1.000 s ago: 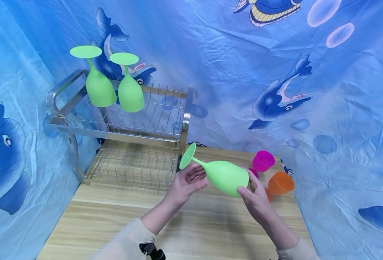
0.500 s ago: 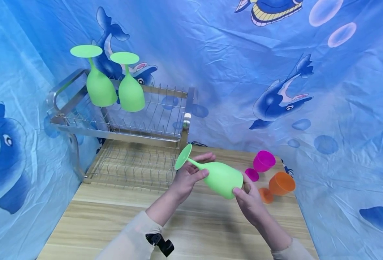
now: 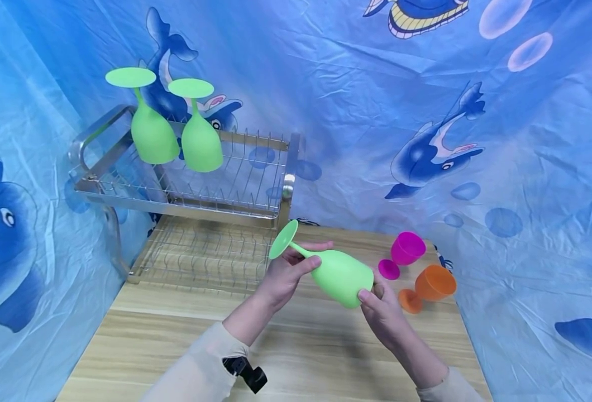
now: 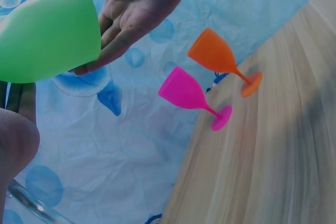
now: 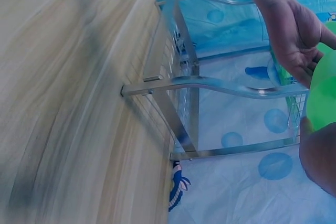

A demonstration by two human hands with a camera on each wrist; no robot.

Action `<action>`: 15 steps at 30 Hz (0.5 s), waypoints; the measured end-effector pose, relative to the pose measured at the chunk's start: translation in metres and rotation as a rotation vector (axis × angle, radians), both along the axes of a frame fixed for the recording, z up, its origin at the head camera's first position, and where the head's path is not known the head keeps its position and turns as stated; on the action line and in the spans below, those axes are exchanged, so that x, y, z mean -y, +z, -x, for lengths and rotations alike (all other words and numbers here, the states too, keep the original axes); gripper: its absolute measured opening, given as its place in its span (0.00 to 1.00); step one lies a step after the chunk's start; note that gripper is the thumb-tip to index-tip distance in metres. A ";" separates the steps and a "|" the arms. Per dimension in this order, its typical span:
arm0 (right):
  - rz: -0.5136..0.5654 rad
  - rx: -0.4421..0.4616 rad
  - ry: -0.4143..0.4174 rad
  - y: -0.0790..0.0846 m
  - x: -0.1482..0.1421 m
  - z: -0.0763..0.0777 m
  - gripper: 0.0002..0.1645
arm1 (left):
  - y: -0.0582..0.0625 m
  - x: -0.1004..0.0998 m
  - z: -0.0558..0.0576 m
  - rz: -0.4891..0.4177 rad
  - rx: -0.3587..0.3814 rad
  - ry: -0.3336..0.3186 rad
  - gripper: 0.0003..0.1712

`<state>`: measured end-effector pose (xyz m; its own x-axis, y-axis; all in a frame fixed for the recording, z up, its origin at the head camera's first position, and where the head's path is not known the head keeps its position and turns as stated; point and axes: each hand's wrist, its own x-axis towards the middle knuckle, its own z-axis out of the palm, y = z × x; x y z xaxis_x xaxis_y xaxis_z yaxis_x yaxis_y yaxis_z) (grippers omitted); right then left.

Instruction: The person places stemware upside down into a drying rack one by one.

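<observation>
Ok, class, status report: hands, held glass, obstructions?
Left hand, right hand both gripping green glass. Glass tilted. Two upturned glasses on rack; nothing visibly blocking.

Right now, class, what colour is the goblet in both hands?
The goblet is light green, clearest in the head view.

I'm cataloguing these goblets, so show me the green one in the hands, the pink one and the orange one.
Held green goblet (image 3: 340, 277), head view: its bowl.
Pink goblet (image 4: 184, 90), left wrist view: its bowl.
Orange goblet (image 4: 214, 52), left wrist view: its bowl.
</observation>
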<state>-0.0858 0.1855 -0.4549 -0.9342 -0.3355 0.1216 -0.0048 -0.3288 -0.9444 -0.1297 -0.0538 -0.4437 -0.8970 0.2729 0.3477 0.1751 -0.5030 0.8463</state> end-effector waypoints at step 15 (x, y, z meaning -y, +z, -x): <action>-0.069 -0.113 0.178 0.000 -0.003 0.002 0.36 | 0.023 0.017 0.003 0.136 0.034 0.028 0.16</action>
<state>-0.0883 0.1888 -0.4544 -0.8412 -0.5052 0.1928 -0.0591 -0.2685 -0.9615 -0.1326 -0.0709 -0.4204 -0.9155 0.2901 0.2787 0.1578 -0.3783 0.9122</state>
